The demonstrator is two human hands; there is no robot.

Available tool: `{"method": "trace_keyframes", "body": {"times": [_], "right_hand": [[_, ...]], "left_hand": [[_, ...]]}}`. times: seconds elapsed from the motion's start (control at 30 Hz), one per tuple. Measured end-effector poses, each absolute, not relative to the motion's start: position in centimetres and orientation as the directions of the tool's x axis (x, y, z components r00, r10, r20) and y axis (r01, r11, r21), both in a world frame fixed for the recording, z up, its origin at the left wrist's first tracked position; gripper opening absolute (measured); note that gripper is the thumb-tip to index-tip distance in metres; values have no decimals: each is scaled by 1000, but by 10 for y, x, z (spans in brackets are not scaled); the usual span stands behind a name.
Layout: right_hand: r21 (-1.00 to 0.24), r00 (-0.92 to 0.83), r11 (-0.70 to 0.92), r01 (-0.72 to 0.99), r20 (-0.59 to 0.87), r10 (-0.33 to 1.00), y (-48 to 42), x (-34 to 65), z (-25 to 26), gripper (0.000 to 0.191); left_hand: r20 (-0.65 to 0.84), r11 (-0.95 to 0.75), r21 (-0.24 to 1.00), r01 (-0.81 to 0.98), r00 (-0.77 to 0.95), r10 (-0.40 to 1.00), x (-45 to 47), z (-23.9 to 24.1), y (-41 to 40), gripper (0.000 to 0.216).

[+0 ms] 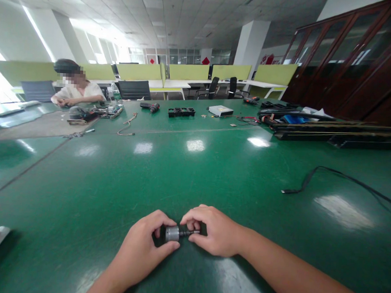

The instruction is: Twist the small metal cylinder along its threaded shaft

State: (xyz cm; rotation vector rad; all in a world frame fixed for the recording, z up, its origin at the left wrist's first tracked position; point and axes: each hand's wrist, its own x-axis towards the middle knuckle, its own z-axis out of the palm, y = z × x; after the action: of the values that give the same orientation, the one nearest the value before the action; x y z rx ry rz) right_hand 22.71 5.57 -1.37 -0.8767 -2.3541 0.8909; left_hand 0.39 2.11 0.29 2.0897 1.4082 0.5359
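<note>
A short grey metal cylinder with a thin dark shaft (172, 233) lies sideways between my hands, low over the green table (168, 171); whether it touches the surface I cannot tell. On its thick end, my left hand (146, 240) is closed, index finger above and thumb below. My right hand (212, 230) pinches around the shaft end, with the shaft's bright tip showing between its fingers. The fingertips partly cover both ends of the part.
A black cable (338, 172) lies at the right. Farther back are a cordless drill (151, 107), a black tray-like part (181, 112), a white box (220, 110) and stacked dark strips (314, 131). A person (79, 88) sits at the far left.
</note>
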Motion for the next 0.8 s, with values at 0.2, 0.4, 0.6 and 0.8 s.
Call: {"method": "trace_keyframes", "body": {"times": [0.2,0.4,0.6,0.8], "right_hand": [[-691,-669,596,409,217,711,58,227,-18,15],[-687,-682,611,393,229,695,59,227,-18,12],[-677,-686,615,403,221,693,58,226,-17,13],[-670,-691,623,403,223,688,59,225,-19,16]], "left_hand": [[22,-299,641,707,373,928,5,5,22,13],[5,-286,641,712,369,930,6,6,23,11],[2,-278,617,736,352,936,6,6,22,15],[7,-282,625,728,356,935,6,5,21,15]]}}
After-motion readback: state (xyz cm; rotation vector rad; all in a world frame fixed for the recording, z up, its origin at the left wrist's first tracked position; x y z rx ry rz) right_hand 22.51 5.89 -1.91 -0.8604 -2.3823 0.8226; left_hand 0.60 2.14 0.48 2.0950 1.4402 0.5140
